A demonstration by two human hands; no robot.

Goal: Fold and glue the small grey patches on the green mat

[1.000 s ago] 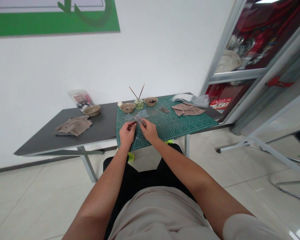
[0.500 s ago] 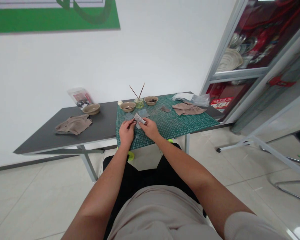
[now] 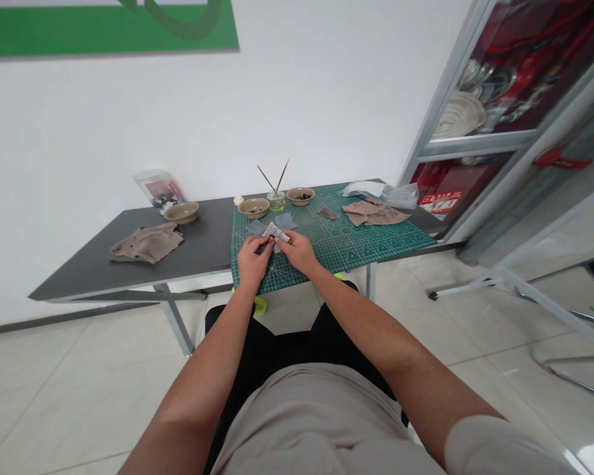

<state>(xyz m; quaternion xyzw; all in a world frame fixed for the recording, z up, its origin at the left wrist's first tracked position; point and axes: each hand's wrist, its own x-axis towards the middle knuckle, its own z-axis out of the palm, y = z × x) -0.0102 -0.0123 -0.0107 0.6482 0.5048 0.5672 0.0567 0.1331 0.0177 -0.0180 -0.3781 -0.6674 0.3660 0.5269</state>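
Note:
Both my hands meet over the near left part of a green cutting mat on a dark grey table. My left hand is closed in a pinch on a small dark piece, too small to name. My right hand is closed on a small folded grey sheet, pressed against the dark piece. Two more grey sheets lie flat on the mat just beyond my fingers.
At the mat's far edge stand two tan bowls and a small glass with two thin sticks. Brown cloths lie at left and far right. Another bowl and a plastic bag sit at the back left. A glass cabinet stands to the right.
My hands have drawn closer together, and the grey sheet has been turned and brought against the dark piece in my left fingers. The view has shifted slightly.

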